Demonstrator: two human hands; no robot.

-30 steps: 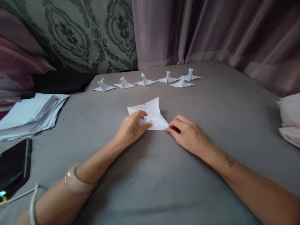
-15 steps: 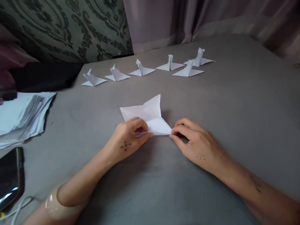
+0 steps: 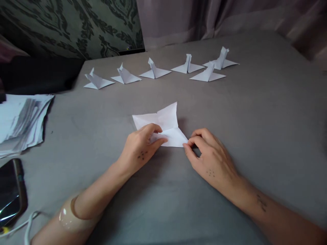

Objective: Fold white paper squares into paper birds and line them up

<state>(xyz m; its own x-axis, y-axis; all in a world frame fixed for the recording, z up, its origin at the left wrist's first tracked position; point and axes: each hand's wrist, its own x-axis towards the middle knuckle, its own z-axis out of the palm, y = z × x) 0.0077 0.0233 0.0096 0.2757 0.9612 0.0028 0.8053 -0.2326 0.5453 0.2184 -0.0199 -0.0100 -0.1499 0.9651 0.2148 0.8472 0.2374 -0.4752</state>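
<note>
The white paper point(image 3: 163, 126) is lying half-folded — creased, two flaps rising. The left hand point(image 3: 141, 147) is pressing it flat, fingers curled; the right hand point(image 3: 209, 158) is pinching its right corner.

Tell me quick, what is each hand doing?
Left hand: fingers pressing down on the folded white paper.
Right hand: fingertips pinching the paper's right corner.

Your left hand point(image 3: 139, 149) covers the near-left part of the folded white paper point(image 3: 166, 124) — you cannot see the crease under its fingers. Your right hand point(image 3: 209, 158) hides the paper's tip in its pinch. Far to the left of your left hand, the phone point(image 3: 10, 190) and the stack of sheets point(image 3: 20, 119) are cut off by the edge — as is the cable point(image 3: 28, 221) beside the phone.
</note>
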